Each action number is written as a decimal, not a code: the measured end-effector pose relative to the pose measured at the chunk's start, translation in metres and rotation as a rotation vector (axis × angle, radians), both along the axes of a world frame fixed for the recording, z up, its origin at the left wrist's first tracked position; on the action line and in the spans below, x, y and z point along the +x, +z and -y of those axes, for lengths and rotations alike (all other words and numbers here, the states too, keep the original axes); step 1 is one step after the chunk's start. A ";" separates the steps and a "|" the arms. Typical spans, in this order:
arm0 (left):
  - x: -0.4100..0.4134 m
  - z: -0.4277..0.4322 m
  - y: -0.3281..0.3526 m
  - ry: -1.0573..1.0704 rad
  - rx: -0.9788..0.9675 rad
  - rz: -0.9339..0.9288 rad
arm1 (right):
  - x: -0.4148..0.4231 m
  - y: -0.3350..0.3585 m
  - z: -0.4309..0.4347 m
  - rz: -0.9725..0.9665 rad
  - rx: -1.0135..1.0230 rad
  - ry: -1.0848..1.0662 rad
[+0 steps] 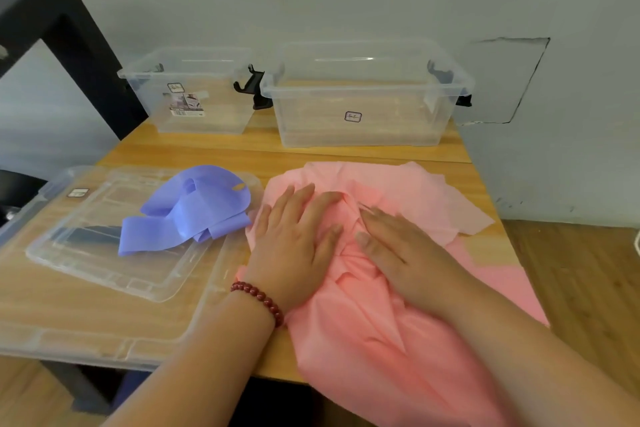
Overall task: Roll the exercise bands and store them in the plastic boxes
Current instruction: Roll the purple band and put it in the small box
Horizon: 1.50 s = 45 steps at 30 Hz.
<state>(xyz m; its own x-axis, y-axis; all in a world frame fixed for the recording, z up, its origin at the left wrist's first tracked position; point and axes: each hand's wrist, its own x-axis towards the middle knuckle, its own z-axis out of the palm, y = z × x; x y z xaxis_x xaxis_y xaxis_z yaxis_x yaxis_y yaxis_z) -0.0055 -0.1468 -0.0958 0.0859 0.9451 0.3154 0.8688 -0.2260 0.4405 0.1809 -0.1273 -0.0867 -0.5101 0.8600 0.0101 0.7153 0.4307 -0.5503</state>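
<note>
Partly cropped, the pink band [374, 350] lies under flat left hand [294, 243] and right hand [408, 253].

- Left hand [294, 246]: a single-strand bracelet [259, 298] of round, glossy dark-red beads sits on the wrist just behind it.
- Right hand [405, 253]: the wrist behind it is bare.
- Both forearms [207, 357] bare as far back as they show; fingernails [362, 238] short and plain.
</note>
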 end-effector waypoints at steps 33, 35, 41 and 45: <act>-0.143 0.026 0.055 0.272 0.098 -0.039 | -0.133 0.043 0.001 0.092 0.680 -0.114; -0.145 0.019 0.060 0.262 0.067 -0.037 | -0.139 0.044 -0.002 0.088 0.789 -0.139; -0.145 -0.006 0.066 0.192 -0.089 -0.040 | -0.151 0.048 -0.011 0.066 0.808 -0.093; -0.145 -0.012 0.058 0.226 -0.082 0.069 | -0.162 0.042 -0.024 -0.031 0.415 -0.091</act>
